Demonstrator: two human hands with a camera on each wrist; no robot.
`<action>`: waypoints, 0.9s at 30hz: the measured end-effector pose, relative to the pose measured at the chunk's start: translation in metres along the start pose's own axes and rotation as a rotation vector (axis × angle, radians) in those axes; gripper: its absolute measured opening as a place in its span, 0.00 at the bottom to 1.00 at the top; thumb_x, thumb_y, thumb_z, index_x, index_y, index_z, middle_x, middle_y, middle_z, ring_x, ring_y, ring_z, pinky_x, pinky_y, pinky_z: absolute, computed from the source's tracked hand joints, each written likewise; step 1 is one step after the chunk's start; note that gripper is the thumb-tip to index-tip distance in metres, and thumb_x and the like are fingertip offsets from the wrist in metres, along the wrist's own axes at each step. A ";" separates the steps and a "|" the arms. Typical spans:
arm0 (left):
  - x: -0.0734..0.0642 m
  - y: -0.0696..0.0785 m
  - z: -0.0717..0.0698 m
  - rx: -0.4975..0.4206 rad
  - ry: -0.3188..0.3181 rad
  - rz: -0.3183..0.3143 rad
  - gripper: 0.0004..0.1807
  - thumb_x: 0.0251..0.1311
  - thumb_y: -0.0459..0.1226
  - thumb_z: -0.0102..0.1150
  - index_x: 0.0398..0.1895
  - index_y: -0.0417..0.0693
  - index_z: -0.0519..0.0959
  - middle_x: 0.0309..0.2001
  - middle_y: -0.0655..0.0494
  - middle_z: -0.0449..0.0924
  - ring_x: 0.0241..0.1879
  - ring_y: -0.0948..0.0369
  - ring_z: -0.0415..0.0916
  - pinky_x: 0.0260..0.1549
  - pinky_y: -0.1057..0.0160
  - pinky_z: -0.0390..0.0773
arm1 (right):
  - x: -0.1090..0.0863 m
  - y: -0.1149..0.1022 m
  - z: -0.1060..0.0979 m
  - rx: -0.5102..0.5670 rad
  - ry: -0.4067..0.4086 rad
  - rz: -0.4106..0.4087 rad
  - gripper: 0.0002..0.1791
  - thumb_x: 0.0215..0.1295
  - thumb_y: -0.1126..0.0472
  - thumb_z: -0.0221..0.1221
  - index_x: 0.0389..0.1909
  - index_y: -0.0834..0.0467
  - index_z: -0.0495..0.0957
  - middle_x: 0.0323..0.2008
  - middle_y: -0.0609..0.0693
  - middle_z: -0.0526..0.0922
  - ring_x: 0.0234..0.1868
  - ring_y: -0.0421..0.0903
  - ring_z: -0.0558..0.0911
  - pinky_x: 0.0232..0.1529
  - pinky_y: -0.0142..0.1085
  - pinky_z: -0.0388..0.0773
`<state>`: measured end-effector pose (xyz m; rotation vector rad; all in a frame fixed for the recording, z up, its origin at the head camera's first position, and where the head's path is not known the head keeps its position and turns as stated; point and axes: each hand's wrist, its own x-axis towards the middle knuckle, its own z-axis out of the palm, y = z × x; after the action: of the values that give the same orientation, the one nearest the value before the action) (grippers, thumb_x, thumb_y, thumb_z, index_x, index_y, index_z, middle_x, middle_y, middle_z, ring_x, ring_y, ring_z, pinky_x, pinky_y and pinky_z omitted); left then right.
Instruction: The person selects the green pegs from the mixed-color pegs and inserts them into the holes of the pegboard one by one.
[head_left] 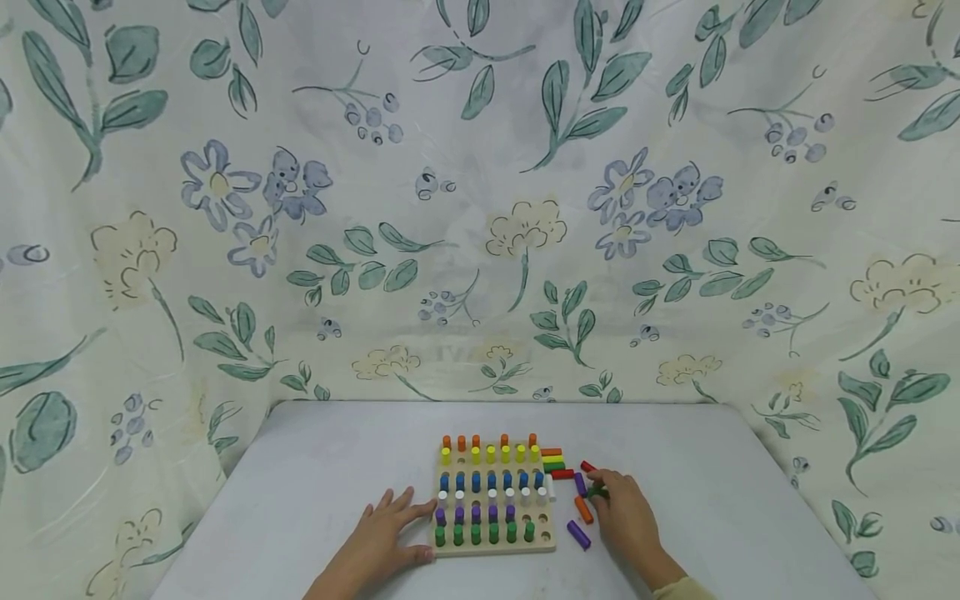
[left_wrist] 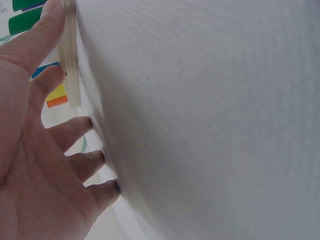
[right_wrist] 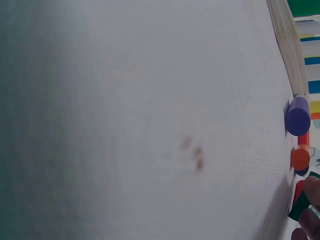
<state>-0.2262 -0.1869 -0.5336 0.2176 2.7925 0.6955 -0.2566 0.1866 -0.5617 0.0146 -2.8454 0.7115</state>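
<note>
A wooden pegboard lies on the table, with rows of orange, yellow, blue, white, purple and green pegs standing in it. At its left edge, my left hand is spread, thumb and index finger touching the board's side. The left wrist view shows its other fingertips down on the table. To the right of the board, my right hand pinches a green peg between thumb and fingers. That peg appears tilted in the right wrist view, low over the table, partly covered by the fingers.
Loose purple and orange pegs lie between board and right hand, with another purple peg and a red one farther back. More pegs, including a yellow one, lie along the board's right edge. A floral curtain hangs behind.
</note>
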 end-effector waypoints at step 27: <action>-0.001 0.001 -0.001 -0.002 0.002 0.009 0.42 0.48 0.58 0.75 0.69 0.56 0.76 0.74 0.34 0.62 0.75 0.29 0.46 0.69 0.25 0.43 | -0.004 0.000 -0.003 0.278 0.006 0.151 0.12 0.66 0.68 0.64 0.49 0.56 0.81 0.43 0.48 0.81 0.37 0.42 0.77 0.35 0.33 0.79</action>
<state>-0.2252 -0.1869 -0.5320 0.2300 2.7943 0.7009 -0.2521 0.1881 -0.5595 -0.1607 -2.7394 1.1312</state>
